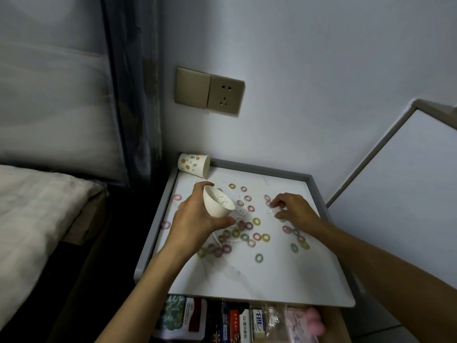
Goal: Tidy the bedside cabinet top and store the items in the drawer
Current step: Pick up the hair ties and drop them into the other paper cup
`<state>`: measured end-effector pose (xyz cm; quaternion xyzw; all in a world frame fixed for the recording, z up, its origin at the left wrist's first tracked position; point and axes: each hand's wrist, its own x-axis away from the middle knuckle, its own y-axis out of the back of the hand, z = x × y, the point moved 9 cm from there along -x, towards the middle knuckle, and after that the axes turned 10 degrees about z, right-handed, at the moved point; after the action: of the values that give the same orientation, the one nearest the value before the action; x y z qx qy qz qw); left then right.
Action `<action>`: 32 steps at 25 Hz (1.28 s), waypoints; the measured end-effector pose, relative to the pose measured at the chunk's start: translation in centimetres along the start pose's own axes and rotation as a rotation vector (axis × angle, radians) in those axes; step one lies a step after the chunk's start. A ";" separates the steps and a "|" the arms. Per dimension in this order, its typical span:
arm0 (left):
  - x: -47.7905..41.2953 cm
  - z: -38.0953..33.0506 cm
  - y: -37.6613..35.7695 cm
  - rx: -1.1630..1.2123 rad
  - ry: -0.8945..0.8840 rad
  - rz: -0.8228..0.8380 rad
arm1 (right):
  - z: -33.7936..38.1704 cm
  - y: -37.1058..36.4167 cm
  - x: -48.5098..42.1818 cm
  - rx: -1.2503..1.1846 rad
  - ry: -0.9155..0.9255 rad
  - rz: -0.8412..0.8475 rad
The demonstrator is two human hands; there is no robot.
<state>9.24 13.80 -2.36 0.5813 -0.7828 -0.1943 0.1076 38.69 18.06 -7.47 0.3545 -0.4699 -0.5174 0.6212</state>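
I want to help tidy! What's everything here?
hair ties: many, pastel, scattered on cabinet top
cabinet top: one, white, beside the bed
plain paper cup: one, white, tilted in left hand
patterned paper cup: one, white with orange spots, lying at back left corner
wall socket: one, beige, wall above
drawer: one, open, packets inside, in front
bed: one, white, left
left hand: one, grips plain paper cup
right hand: one, fingers curled over hair ties

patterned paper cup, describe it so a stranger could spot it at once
Below the wall socket is the white cabinet top. At its back left corner a paper cup lies on its side. Unlike the plain white cup held in the left hand, it bears orange and green prints.
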 end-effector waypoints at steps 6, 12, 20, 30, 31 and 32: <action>0.1 0.1 -0.2 -0.001 -0.016 0.001 | -0.2 -0.4 -1.2 -0.077 -0.031 0.070; 0.1 0.2 -0.5 -0.006 -0.012 0.012 | 0.6 -1.4 -0.8 0.306 0.004 0.042; -0.1 0.4 -0.7 0.007 0.003 0.023 | 1.8 0.5 0.2 0.048 -0.009 -0.133; -0.1 1.4 2.0 0.006 0.043 -0.090 | 8.0 -0.5 -3.0 -0.085 -0.015 -0.086; -0.1 1.4 2.1 0.011 0.041 -0.090 | 7.8 -0.6 -3.3 -0.075 -0.072 -0.112; -0.1 1.5 2.2 0.014 0.041 -0.089 | 7.5 -0.8 -3.6 -0.067 -0.136 -0.123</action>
<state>6.82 14.74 -2.74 0.6201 -0.7552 -0.1815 0.1106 31.25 21.74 -6.67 0.3257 -0.4706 -0.5930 0.5663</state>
